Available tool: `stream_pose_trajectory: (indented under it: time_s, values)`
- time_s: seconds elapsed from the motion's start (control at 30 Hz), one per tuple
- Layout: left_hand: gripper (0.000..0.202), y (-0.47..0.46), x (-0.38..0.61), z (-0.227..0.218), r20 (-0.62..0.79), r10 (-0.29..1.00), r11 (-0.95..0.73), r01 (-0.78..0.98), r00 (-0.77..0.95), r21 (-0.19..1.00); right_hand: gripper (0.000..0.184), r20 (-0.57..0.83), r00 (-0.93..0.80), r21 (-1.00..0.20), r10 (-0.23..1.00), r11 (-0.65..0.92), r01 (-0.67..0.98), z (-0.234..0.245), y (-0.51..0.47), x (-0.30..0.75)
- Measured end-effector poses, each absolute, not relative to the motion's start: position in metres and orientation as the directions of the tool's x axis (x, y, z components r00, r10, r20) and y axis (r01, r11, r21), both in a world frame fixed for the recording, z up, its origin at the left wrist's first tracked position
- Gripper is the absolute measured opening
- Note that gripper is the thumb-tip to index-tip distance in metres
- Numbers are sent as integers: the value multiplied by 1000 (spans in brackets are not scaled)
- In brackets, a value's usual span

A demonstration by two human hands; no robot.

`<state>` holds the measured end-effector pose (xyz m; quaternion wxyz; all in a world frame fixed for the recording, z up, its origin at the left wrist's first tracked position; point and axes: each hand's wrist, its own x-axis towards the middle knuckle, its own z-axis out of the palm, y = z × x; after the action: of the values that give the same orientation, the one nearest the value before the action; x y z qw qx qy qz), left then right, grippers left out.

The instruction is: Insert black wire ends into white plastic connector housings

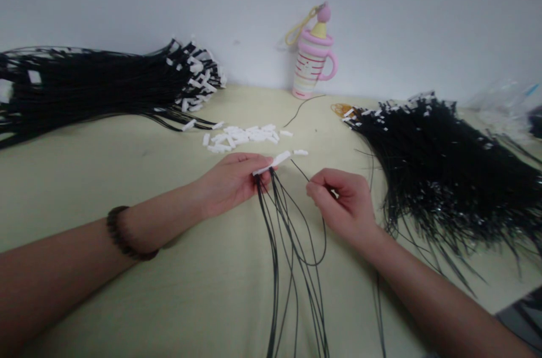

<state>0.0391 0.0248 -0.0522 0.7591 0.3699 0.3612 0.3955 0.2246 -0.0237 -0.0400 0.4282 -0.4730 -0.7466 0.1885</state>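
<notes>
The left hand (239, 183), mid-frame, grips a white strip (282, 158) between thumb and fingers, with black cords (275, 267) hanging from it toward the bottom edge. The right hand (345, 202), right of centre, pinches one thin cord (299, 169) whose tip points up and left, near the strip's free end; whether they touch, I cannot tell.

The likeliest trouble is a miss: so slim a tip, held back from its end, could bend or slide past the strip. A looser pinch might let the cord slip altogether. The hanging cords cross one another, and a loop curves among them below the right hand, so a pull on one could snag others or twist the strip in the left hand's grip. A low sweep of the left hand might scatter the white pieces (243, 136) just above it on the tabletop (169, 290), including the lone piece (300, 152) beside the strip. At the right, stray ends of the bundle (457, 177) lie near the right forearm and could catch on it.
</notes>
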Motion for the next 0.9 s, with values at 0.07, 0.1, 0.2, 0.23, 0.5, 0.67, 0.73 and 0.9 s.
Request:
stream_pose_trajectory:
  time_s: [0.07,0.1,0.2,0.23,0.5,0.67,0.73,0.9]
  values:
    - [11,25,39,-52,-257,866,415,-331,428,847,21,458,-186,-689,869,479,544,-40,-23,225]
    - [11,26,39,-52,-256,865,415,-330,431,848,21,455,-182,-692,872,474,545,-41,-23,225]
    - [11,27,39,-52,-248,866,411,-335,434,848,21,441,-167,-706,882,456,541,-42,-23,225]
    - [12,27,39,-52,-247,866,411,-338,434,847,22,437,-163,-712,885,450,539,-42,-23,226]
    - [12,26,38,-52,-240,872,401,-343,426,849,22,406,-129,-753,904,412,513,-41,-23,226]
    - [13,25,37,-52,-206,870,387,-360,449,849,22,348,-92,-814,933,349,464,-41,-22,224]
    - [14,25,37,-52,-200,870,384,-364,451,849,22,305,-72,-845,950,304,441,-40,-21,223]
    - [14,27,37,-53,-197,865,385,-357,462,851,21,188,-31,-909,982,186,373,-38,-20,219]
